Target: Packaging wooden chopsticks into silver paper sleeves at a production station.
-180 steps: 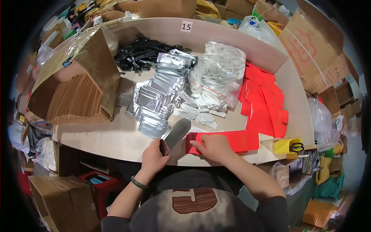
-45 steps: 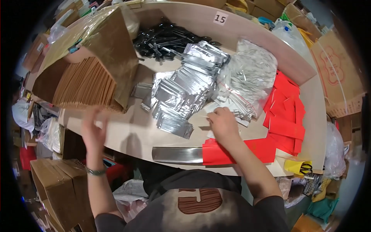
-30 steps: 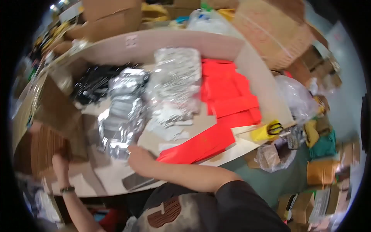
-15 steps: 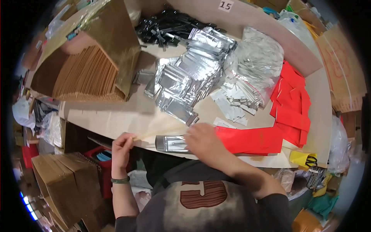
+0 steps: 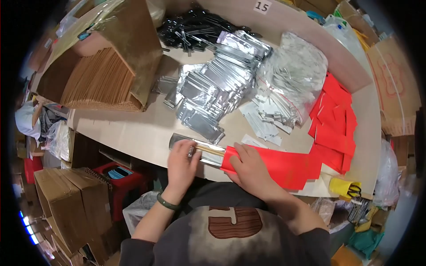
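Observation:
Near the table's front edge, my left hand (image 5: 181, 163) is closed around a flat silver packet (image 5: 175, 140) and a pair of pale wooden chopsticks (image 5: 210, 150) lying along it. Their right ends meet the open mouth of a red paper sleeve (image 5: 284, 170); how far they reach inside is hidden. My right hand (image 5: 249, 167) presses on the sleeve at that mouth, fingers on top. Under and beyond this sleeve lie other red sleeves (image 5: 335, 133), heaped to the right. Behind my hands is a pile of silver packets (image 5: 199, 93).
An open carton (image 5: 148, 57) of stacked brown pieces stands at the left. At the back is a heap of black-handled utensils (image 5: 191, 29). A clear bag (image 5: 301, 57) with white paper slips sits right of the silver pile. Scissors in a yellow holder (image 5: 339, 187) hang at the front right edge.
My left hand has come right and now grips chopsticks with the silver packet. My right hand has shifted off the packet, rightward onto the red sleeve, which has tilted slightly.

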Demonstrator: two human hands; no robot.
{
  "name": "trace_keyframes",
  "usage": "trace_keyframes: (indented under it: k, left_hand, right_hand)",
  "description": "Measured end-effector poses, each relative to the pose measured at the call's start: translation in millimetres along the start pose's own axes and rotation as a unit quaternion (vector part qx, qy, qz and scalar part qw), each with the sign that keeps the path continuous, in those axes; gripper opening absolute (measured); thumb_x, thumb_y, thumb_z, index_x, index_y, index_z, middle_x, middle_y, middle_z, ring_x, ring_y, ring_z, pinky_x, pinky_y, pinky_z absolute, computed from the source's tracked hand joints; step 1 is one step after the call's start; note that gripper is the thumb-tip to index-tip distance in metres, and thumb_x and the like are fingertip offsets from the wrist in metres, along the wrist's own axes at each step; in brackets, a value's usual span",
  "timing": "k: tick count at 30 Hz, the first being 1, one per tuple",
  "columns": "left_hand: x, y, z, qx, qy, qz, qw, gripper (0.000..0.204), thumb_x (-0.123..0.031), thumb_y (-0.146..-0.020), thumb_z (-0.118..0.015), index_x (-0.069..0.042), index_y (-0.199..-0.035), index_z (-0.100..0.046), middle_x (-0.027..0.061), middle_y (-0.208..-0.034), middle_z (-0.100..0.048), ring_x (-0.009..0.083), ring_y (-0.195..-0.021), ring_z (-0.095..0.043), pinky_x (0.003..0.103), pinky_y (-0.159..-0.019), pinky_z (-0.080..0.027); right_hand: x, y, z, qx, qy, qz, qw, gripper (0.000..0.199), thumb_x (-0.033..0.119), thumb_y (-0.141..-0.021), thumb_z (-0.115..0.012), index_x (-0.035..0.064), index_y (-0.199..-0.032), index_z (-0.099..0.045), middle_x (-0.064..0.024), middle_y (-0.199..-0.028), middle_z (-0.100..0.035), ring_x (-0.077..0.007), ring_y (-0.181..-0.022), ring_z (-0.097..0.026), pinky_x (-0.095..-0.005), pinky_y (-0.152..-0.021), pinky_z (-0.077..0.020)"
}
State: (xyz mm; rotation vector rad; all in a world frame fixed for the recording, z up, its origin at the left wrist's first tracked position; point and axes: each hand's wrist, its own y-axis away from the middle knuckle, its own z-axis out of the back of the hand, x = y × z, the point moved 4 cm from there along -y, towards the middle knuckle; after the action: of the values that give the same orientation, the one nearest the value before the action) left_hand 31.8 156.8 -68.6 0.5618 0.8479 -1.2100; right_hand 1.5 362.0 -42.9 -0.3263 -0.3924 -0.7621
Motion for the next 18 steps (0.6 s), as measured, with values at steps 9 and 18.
trace_keyframes:
  k: [9,18]
  left_hand:
    - [-23.8,-16.8,4.4,0.153,-0.276,-0.31,0.897,0.036,-0.012,-0.064,-0.076,-0.007,-0.094,-0.058,0.0118,-0.08,-0.056,0.0346,-0.08,-0.056,0.048,-0.071,-0.045]
    - [43.9,-28.4,28.4,0.037,-0.137,-0.054,0.988,0.04,-0.004,-0.065,-0.075,-0.002,-0.102,-0.06,0.0096,-0.078,-0.059,0.0272,-0.069,-0.058,0.034,-0.065,-0.047]
  right_hand:
    - [-0.7,-5.2,15.6,-0.055,-0.039,0.099,0.993,0.043,0.022,-0.071,-0.072,0.0099,-0.11,-0.062,-0.0185,-0.096,-0.058,-0.0365,-0.089,-0.058,-0.049,-0.077,-0.0475]
    - [-256.0,84.5,181.6,-0.159,-0.015,-0.336,0.928,0.034,0.037,-0.089,-0.068,0.0036,-0.095,-0.068,-0.0143,-0.103,-0.065,-0.0313,-0.102,-0.061,-0.0407,-0.09,-0.0478]
